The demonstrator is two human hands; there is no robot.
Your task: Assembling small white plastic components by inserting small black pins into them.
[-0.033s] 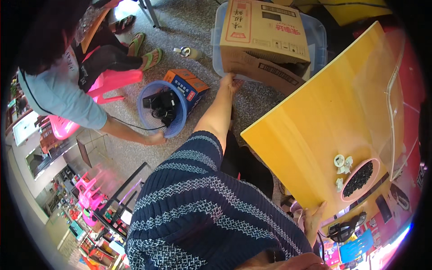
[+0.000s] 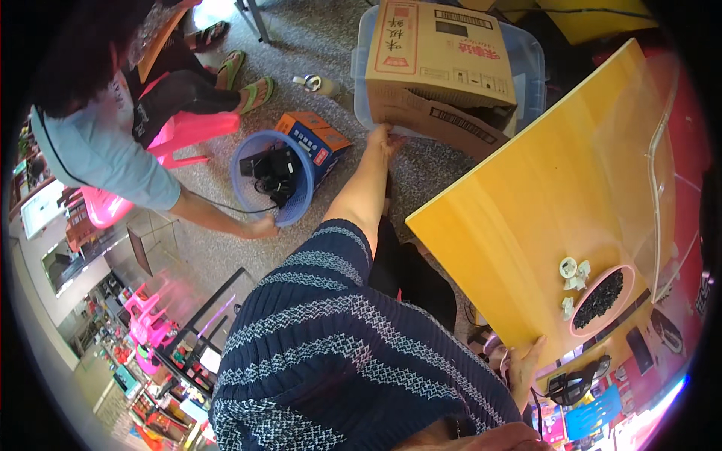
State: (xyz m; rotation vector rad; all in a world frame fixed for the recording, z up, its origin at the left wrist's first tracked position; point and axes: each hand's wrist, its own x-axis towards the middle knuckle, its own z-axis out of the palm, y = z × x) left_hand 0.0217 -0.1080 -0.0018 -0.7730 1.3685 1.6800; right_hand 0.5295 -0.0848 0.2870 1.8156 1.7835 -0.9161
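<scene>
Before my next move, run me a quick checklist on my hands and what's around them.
1. Left hand gripping beside the brown cardboard box: cannot tell; its fingers are partly hidden.
2. Box closed: not ok; a flap stands open.
3. Right hand at the edge of the yellow wooden tabletop: ok.
4. Pink oval dish of small black pieces resting on the tabletop: ok.
5. Co-worker's hand apart from yours: ok; it is at the round blue plastic basket.
</scene>
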